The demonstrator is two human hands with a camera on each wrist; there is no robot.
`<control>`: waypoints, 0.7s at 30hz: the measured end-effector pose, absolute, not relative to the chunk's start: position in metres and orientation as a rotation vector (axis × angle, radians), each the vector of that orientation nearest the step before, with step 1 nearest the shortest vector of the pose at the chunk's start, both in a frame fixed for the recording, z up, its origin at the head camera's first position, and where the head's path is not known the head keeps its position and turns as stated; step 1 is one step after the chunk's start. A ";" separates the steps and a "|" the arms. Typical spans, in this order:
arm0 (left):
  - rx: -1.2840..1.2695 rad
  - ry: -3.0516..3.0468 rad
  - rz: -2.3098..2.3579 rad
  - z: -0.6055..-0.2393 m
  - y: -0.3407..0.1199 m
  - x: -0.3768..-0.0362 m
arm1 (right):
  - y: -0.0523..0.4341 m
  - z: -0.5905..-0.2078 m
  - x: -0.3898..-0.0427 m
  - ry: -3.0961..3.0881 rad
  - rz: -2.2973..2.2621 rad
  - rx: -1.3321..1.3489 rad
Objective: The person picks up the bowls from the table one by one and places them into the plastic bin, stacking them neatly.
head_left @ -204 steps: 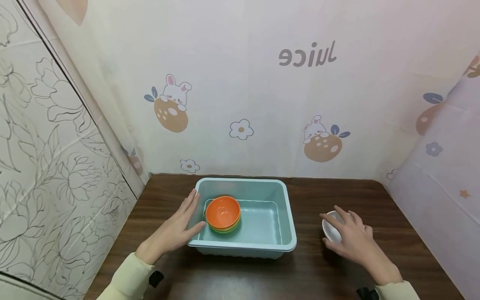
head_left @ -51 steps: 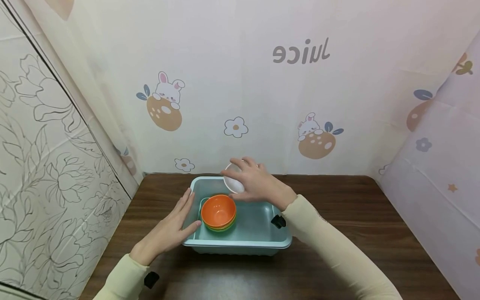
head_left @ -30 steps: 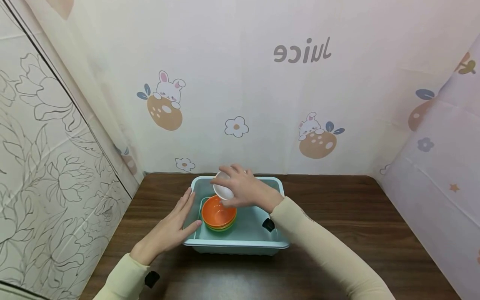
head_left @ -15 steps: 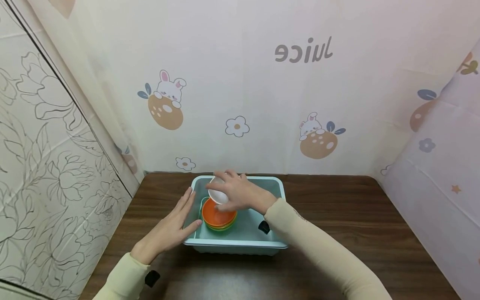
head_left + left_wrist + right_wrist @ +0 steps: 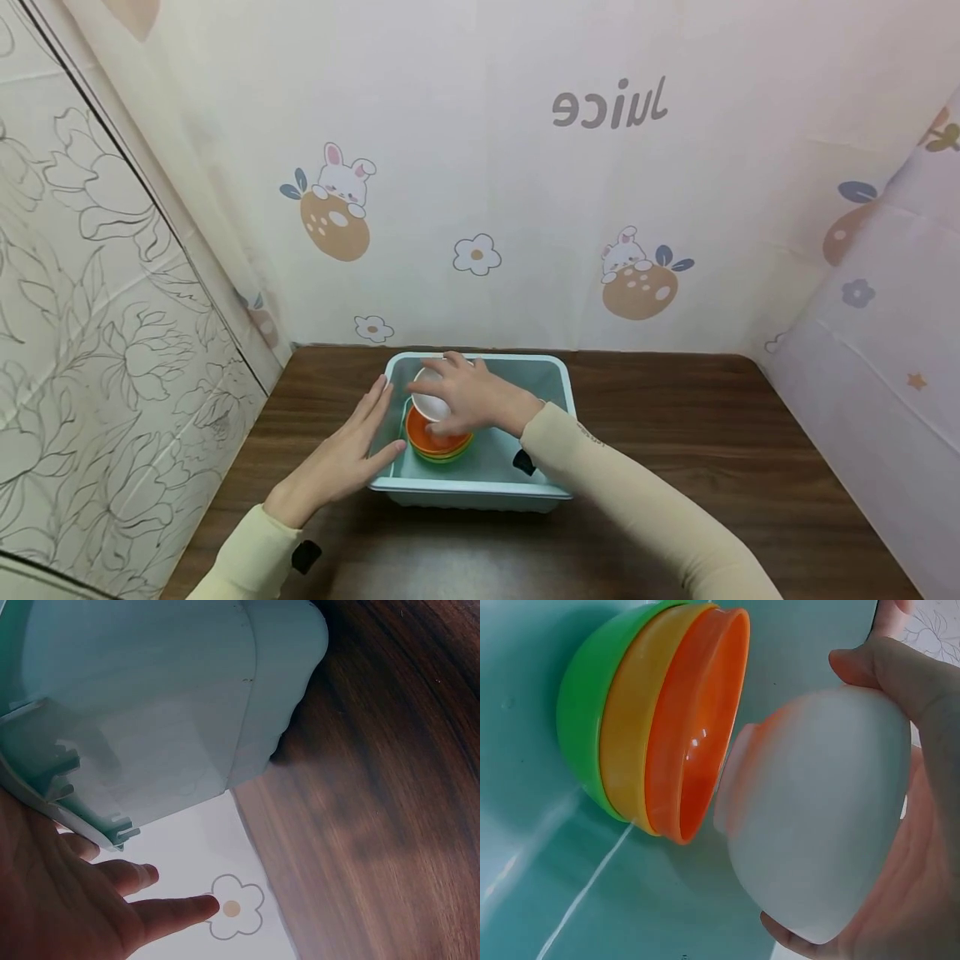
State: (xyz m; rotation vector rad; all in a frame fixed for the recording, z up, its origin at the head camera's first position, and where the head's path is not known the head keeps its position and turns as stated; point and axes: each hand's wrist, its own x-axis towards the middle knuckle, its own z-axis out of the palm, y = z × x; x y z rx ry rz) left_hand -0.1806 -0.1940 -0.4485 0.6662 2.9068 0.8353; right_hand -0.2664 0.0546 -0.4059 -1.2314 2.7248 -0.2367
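Observation:
My right hand (image 5: 472, 397) grips a white bowl (image 5: 817, 810) by its rim, thumb on one side and fingers on the other. The bowl's foot is close over the orange bowl (image 5: 705, 727), which tops a nested stack. Under it sit a yellow bowl (image 5: 634, 712) and a green bowl (image 5: 589, 705). The stack stands in the left part of a pale blue-green plastic basin (image 5: 480, 485). My left hand (image 5: 341, 462) rests against the basin's left rim with fingers extended, as the left wrist view also shows.
The basin stands on a dark wooden table (image 5: 675, 467), near its back edge. Behind hangs a printed curtain (image 5: 480, 167) with rabbits and flowers. A floral-line panel (image 5: 105, 292) borders the left side, and a patterned cloth (image 5: 885, 350) the right.
My right hand lifted the white bowl from the table right of the basin and carried it left, then lowered it over the orange bowl. The left hand stayed at the basin's rim.

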 end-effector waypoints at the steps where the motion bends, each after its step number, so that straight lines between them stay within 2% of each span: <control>1: 0.667 2.907 0.833 -0.448 -0.194 -0.181 | 0.055 -0.406 -0.266 2.725 -0.235 -1.231; 21: 0.674 2.907 0.827 -0.449 -0.194 -0.181 | 0.045 -0.414 -0.258 2.689 -0.118 -1.344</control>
